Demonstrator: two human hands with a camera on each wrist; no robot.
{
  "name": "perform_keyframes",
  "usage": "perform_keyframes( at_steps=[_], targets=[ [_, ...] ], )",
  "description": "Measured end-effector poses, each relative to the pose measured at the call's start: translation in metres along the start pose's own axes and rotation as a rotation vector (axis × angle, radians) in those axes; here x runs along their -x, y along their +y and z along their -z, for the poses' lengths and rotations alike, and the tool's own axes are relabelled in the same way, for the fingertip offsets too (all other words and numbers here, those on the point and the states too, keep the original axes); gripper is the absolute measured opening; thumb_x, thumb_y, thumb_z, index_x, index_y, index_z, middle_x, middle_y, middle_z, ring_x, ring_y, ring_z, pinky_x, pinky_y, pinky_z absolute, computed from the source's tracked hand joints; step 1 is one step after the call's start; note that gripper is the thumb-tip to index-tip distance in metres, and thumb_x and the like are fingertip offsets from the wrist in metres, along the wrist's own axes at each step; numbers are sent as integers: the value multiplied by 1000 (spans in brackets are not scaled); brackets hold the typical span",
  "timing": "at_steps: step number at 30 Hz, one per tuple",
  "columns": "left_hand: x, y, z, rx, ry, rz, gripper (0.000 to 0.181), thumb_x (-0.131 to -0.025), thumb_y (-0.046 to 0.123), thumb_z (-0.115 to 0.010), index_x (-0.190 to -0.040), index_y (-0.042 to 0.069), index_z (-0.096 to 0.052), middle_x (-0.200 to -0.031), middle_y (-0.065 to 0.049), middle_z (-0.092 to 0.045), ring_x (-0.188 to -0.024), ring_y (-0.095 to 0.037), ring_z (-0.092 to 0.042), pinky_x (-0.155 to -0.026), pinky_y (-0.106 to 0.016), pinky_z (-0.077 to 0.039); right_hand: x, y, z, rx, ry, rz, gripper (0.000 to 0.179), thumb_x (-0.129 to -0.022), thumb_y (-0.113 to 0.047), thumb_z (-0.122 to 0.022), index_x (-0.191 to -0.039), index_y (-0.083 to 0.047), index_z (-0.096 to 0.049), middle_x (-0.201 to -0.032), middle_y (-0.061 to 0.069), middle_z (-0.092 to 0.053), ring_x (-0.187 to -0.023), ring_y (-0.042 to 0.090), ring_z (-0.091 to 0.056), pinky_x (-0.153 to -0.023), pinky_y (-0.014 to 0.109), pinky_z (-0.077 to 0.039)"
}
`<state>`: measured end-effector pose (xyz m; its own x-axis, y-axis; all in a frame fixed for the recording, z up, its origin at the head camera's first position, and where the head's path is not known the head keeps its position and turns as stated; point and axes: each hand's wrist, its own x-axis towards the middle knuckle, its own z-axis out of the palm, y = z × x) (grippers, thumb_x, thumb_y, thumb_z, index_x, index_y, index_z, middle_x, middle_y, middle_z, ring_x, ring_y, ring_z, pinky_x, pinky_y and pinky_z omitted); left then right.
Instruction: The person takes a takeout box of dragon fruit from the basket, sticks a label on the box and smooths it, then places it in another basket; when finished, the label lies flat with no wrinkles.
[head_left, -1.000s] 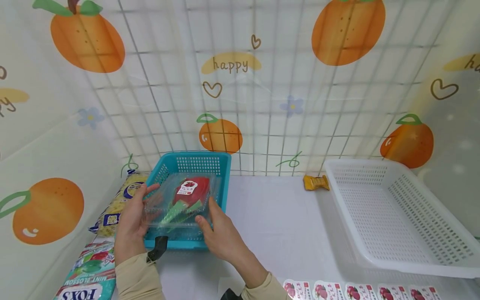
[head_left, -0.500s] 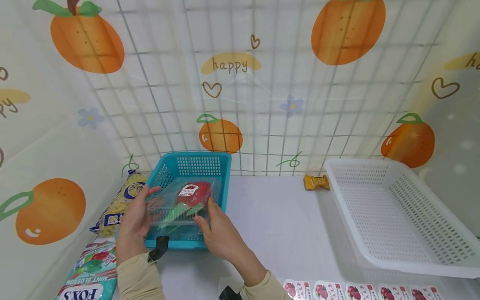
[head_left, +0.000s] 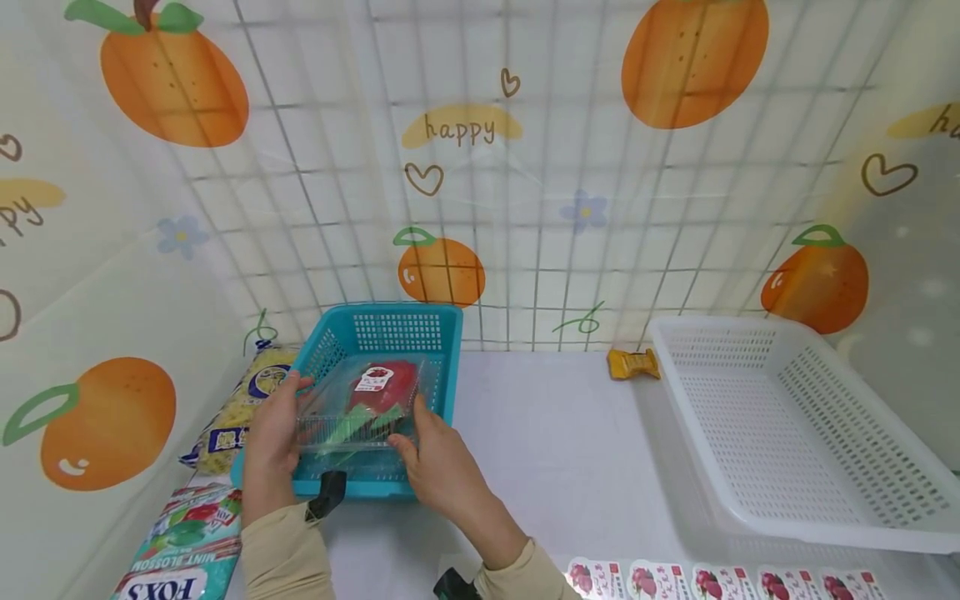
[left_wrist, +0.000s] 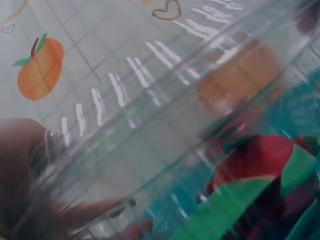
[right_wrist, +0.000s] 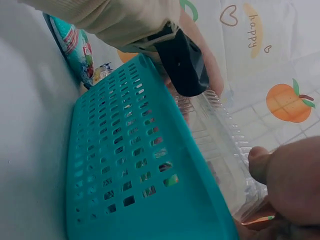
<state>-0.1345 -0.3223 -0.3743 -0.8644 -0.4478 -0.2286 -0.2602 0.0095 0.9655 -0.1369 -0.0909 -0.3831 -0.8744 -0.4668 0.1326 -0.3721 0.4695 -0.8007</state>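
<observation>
A clear plastic clamshell box [head_left: 330,408] with a white fruit-printed sticker [head_left: 374,379] is held over the teal basket [head_left: 408,312], low between its walls. Through the plastic shows a red fruit with green leafy scales [head_left: 397,392], like a dragon fruit; I cannot tell whether it lies inside the box or beneath it. My left hand [head_left: 272,433] grips the box's left side, most fingers hidden behind it. At the right near corner my right hand [head_left: 442,458] pinches the edge, thumb in front. The left wrist view looks through the ridged plastic wall [left_wrist: 145,120] closely.
A white perforated basket [head_left: 780,417] stands at right, with a small yellow wrapped packet [head_left: 632,364] beside it. Left of the teal basket lie a yellow pasta-like bag [head_left: 247,408] and a teal FOX'S bag [head_left: 180,546]. Fruit stickers [head_left: 708,581] line the front.
The clear box has sunk slightly and tipped flatter between the hands. My left hand has shifted a little to the right with it; the right hand has barely moved.
</observation>
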Motion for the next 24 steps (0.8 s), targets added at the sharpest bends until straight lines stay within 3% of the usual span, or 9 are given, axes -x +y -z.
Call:
perform_keyframes(
  at_steps=[10,19,24],
  targets=[
    [-1,-2,-4,-57,133,10,78,-104,64,-26,-148,4,-48,-164,-16,-36,-147,-37,-35,-118,-55,-37,-2,-1,-3,70,31,6,71,-100,-32,-65,-154,5,-37,-146,21,-58,-123,31,-65,-93,47,-59],
    [3,-2,-5,-77,110,-1,79,-105,61,-25,-151,-1,-44,-164,-19,-33,-149,-38,-35,-118,-53,-38,-2,-5,-5,115,40,4,70,-99,-30,-66,-151,8,-40,-144,22,-59,-125,35,-64,-92,47,-59],
    [3,-2,-5,-141,94,-1,81,-105,63,-23,-152,0,-43,-166,-22,-28,-149,-40,-35,-118,-52,-38,-2,-8,-5,161,39,-2,69,-100,-30,-66,-150,11,-41,-142,24,-60,-125,35,-64,-93,48,-59]
  ],
)
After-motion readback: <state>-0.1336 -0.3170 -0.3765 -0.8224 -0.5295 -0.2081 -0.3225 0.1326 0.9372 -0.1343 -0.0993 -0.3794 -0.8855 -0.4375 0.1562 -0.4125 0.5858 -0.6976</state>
